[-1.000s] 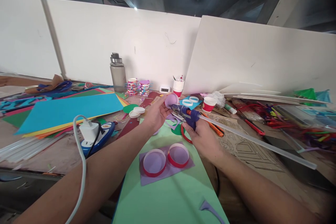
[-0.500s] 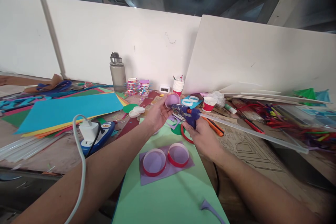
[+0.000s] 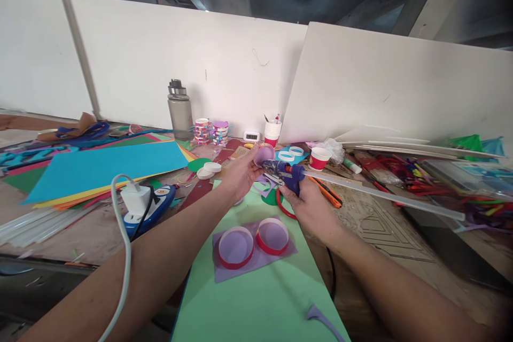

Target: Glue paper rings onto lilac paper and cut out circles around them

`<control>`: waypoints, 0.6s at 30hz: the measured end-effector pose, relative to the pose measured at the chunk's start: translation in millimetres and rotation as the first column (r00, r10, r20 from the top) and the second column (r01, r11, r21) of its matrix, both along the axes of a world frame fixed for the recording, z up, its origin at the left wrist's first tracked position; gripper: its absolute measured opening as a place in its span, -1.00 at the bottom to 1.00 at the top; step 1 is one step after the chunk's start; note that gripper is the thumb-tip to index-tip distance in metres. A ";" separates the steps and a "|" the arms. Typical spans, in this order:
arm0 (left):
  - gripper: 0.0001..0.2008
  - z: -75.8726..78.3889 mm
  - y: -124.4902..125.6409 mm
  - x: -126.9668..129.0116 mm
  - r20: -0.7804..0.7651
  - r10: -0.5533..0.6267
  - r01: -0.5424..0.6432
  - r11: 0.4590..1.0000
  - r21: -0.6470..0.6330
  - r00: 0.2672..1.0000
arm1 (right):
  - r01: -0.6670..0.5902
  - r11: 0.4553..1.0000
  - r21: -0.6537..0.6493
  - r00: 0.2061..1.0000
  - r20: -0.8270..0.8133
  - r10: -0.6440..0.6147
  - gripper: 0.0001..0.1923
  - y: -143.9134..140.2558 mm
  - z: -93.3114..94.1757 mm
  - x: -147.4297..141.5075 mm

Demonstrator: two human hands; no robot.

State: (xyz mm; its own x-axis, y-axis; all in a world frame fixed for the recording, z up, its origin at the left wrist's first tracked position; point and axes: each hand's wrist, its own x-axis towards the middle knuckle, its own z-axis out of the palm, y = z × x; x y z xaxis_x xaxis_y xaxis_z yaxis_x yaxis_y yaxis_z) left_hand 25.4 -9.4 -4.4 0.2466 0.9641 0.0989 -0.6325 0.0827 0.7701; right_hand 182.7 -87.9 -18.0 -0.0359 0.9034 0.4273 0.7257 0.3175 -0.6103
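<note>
Above the middle of the bench (image 3: 92, 235), the left hand (image 3: 240, 173) pinches a small round lilac paper disc (image 3: 264, 154), tilted up. At its three o'clock, touching it, is the nozzle of the blue hot-glue gun (image 3: 286, 173), which the right hand (image 3: 310, 208) grips closed around the handle; a long clear glue stick (image 3: 385, 195) trails out toward three o'clock. At six o'clock from the hands, two red-rimmed lilac paper rings (image 3: 253, 241) already sit finished on a lilac sheet over the pale green card (image 3: 256, 304). Judging by this, gluing of a third piece is underway. At eleven o'clock stands a grey water bottle (image 3: 180, 112).
</note>
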 end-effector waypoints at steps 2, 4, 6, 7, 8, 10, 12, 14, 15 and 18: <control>-0.73 0.8 1.4 -1.2 -0.015 0.019 -0.019 1.000 -0.022 1.000 | 0.005 1.000 0.021 1.000 -0.010 -0.005 -0.66 0.7 -0.4 0.2; -0.71 1.1 2.4 -2.3 -0.035 0.018 -0.020 0.998 -0.066 0.999 | -0.013 0.998 0.063 0.999 -0.047 0.016 -0.65 1.3 -0.8 0.2; -0.70 0.5 2.3 -2.5 -0.047 -0.003 -0.002 0.995 -0.104 0.999 | -0.017 0.996 0.084 0.996 -0.085 0.024 -0.64 1.6 -1.0 -0.1; -0.71 -0.2 1.8 -2.2 -0.047 -0.016 0.011 0.993 -0.115 0.999 | -0.012 0.997 0.083 0.995 -0.100 0.021 -0.63 1.5 -1.1 -0.3; -0.71 -1.1 1.3 -1.7 -0.043 -0.029 0.024 0.992 -0.121 0.999 | -0.007 0.997 0.080 0.994 -0.111 0.016 -0.62 1.4 -1.0 -0.5; -0.73 -3.2 0.4 -0.4 -0.034 -0.058 0.053 0.991 -0.126 0.998 | -0.007 0.997 0.082 0.993 -0.114 0.016 -0.62 1.0 -0.7 -0.8; -0.73 -4.8 0.3 0.5 -0.033 -0.096 0.091 0.988 -0.122 0.995 | -0.018 0.996 0.090 0.995 -0.094 0.027 -0.64 0.6 0.0 -1.0; -0.73 -5.3 1.3 0.6 -0.048 -0.117 0.111 0.987 -0.113 0.992 | -0.025 0.996 0.084 0.997 -0.066 0.030 -0.67 0.1 0.9 -1.3; -0.72 -5.1 2.2 0.4 -0.055 -0.114 0.107 0.988 -0.109 0.992 | -0.025 0.997 0.070 0.998 -0.054 0.029 -0.68 -0.3 1.5 -1.4; -0.71 -3.8 5.5 -1.2 -0.055 -0.057 0.050 0.993 -0.109 0.997 | -0.011 1.000 -0.013 1.000 -0.009 0.010 -0.68 -1.5 2.8 -1.7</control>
